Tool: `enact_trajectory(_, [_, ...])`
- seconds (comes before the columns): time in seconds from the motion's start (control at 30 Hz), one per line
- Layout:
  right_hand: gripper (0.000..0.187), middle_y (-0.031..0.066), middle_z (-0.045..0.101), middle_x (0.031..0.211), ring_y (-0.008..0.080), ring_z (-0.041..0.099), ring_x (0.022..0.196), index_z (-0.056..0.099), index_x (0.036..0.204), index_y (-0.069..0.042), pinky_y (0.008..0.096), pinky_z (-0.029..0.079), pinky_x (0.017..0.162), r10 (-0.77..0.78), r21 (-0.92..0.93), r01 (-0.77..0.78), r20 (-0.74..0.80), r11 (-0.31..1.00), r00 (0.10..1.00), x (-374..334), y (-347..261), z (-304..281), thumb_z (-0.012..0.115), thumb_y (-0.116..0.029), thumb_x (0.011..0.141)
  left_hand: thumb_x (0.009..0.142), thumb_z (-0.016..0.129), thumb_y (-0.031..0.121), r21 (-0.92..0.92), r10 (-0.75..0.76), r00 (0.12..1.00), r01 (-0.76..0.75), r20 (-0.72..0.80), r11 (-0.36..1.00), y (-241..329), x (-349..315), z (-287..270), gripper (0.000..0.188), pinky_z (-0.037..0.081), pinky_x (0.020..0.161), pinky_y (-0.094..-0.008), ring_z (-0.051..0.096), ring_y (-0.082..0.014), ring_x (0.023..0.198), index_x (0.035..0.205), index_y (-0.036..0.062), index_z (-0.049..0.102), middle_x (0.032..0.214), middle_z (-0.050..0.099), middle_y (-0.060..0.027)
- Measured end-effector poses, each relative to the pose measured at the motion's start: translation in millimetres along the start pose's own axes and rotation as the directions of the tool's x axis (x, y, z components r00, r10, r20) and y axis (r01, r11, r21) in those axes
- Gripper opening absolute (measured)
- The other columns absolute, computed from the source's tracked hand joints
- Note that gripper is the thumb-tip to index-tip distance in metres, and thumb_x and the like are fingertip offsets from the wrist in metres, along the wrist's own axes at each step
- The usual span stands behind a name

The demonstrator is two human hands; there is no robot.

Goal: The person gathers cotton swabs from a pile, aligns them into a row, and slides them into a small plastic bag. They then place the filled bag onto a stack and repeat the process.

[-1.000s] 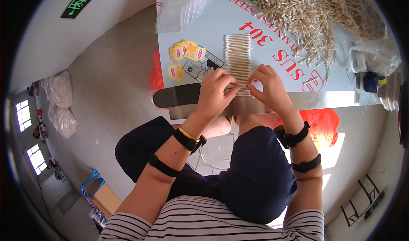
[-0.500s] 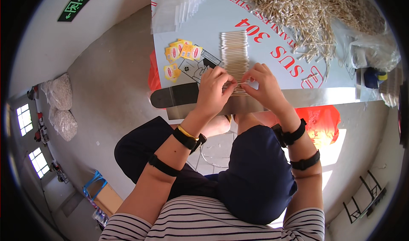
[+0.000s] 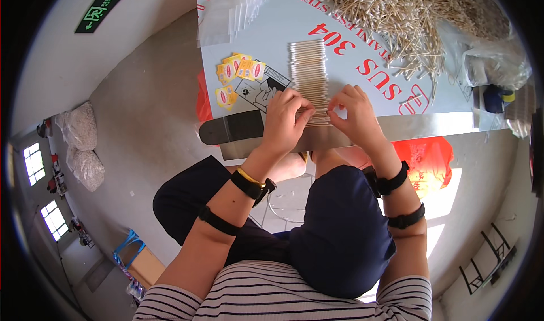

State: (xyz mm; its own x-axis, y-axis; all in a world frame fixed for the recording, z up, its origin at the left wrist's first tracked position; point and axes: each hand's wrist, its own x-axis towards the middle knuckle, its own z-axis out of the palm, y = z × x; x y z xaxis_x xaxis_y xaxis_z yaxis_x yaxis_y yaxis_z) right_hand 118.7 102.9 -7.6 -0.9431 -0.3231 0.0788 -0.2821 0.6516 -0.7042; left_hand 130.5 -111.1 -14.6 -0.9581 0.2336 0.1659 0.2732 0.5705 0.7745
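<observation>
on a pale printed table sheet point(image 3: 391, 102), the left hand point(image 3: 286, 119) and right hand point(image 3: 354, 114) pinch the near end of a neat row of thin wooden cotton swabs point(image 3: 309, 74), beside small yellow sticker labels point(image 3: 238, 74).

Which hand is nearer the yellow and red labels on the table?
Left. The left hand sits just right of and below the yellow and red labels; the right hand is farther right, beyond the row of cotton swabs.
</observation>
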Motion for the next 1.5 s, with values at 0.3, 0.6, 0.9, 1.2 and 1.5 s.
enact_trajectory(0.3, [0.006,0.0072,0.059,0.088,0.021,0.058,0.082,0.073,0.093,-0.003,0.0348,0.049,0.076,0.396,-0.027,-0.414,-0.245,0.91,0.885,-94,23,-89,0.075,-0.003,0.087,0.084,0.08,0.005,0.0,-0.024,0.999,0.024,0.04,1.0,1,1,-2,0.008,0.05,0.08,-0.0382,0.059,-0.0271,0.092,0.088,0.0057,0.073,0.094,0.063,-0.0053])
enact_trajectory(0.6, [0.02,0.0052,0.063,0.087,0.0188,0.056,0.075,0.071,0.113,-0.006,0.0349,0.05,0.074,0.648,-0.165,-0.783,-0.474,0.599,0.596,-246,57,-148,0.069,-0.003,0.094,0.082,0.079,0.006,-0.06,-0.028,0.999,0.026,-0.036,0.998,5,-1,-6,0.011,0.049,0.081,-0.0406,0.059,-0.0287,0.091,0.088,0.0109,0.071,0.091,0.061,-0.0039])
enact_trajectory(0.9, [0.022,0.0113,0.066,0.107,0.031,0.061,0.103,0.071,0.111,-0.005,0.0406,0.051,0.093,0.3,-0.149,-0.33,-0.189,0.932,0.935,-135,1,-79,0.066,0.0,0.09,0.085,0.076,0.005,0.017,-0.11,0.99,0.112,-0.086,0.994,-2,-40,-24,0.013,0.05,0.082,-0.04,0.063,-0.0287,0.093,0.097,0.009,0.072,0.094,0.064,-0.0061])
enact_trajectory(1.2, [0.02,0.0104,0.066,0.107,0.0332,0.061,0.106,0.074,0.106,-0.008,0.0434,0.051,0.095,0.066,-0.08,-0.073,-0.082,0.994,0.994,-53,-3,-63,0.073,-0.005,0.086,0.09,0.066,-0.001,-0.103,-0.143,0.971,0.125,-0.191,0.987,8,-50,-31,0.019,0.052,0.083,-0.0394,0.063,-0.0302,0.092,0.106,0.0065,0.072,0.101,0.065,-0.011])
enact_trajectory(1.5, [0.015,0.0107,0.073,0.1,0.0228,0.07,0.092,0.074,0.109,-0.004,0.0353,0.053,0.086,0.282,-0.054,-0.324,-0.368,0.945,0.886,-156,-24,-186,0.067,-0.006,0.096,0.092,0.062,-0.002,-0.084,-0.082,0.975,0.066,-0.209,0.994,35,-84,-61,0.02,0.053,0.082,-0.0416,0.066,-0.0329,0.093,0.11,0.0046,0.069,0.101,0.068,-0.0134])
